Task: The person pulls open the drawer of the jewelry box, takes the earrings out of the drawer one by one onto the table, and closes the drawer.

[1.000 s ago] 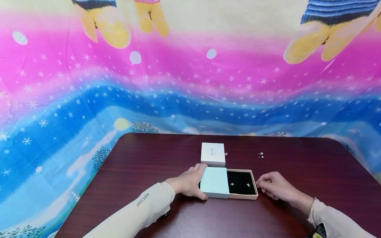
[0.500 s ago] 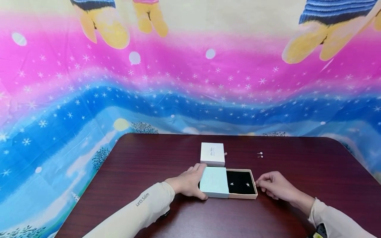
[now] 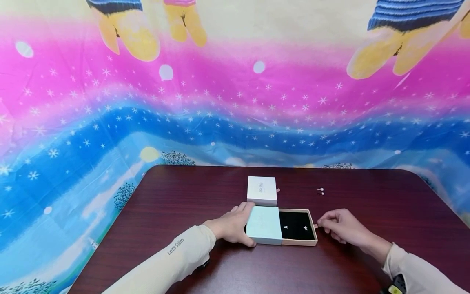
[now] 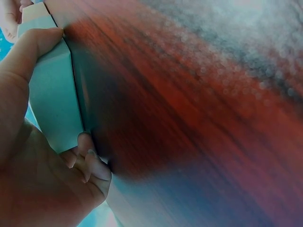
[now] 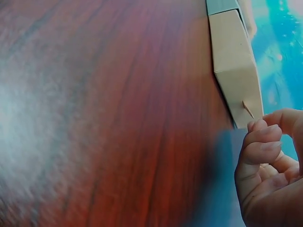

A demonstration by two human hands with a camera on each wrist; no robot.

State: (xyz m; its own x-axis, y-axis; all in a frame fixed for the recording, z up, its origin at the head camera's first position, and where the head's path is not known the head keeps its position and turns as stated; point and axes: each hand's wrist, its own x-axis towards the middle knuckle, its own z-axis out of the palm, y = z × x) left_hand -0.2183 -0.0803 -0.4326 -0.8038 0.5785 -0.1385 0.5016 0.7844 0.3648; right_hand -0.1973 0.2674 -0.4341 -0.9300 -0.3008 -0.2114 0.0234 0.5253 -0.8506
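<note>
Far left, a snowflake-printed backdrop (image 3: 73,155) is hanging behind the dark, reddish-brown surface (image 3: 198,188). A cream sleeve (image 3: 172,255) with small lettering is spanning the near left, and here's the left hand (image 3: 233,226), clamping the left end of a mint cover (image 3: 263,224), its thumb bracing the near side, its other fingers bending about that end! Just beyond the cover, a white box (image 3: 262,190) is lying flat, a pink tab (image 3: 278,190) poking out on its right. Out of the mint cover's right side a tan tray (image 3: 299,242) is jutting, two star-shaped pieces (image 3: 305,228) sitting apart on its black lining (image 3: 296,236). A ribbon tab (image 5: 248,110) is sticking out of the tray's right wall, and farther back, well apart, two pearl-like studs (image 3: 321,189) are lying close together. Now the right hand (image 3: 343,227): its fingers are pinching that ribbon tab. A dark device (image 3: 398,282) is showing at the right wrist.
</note>
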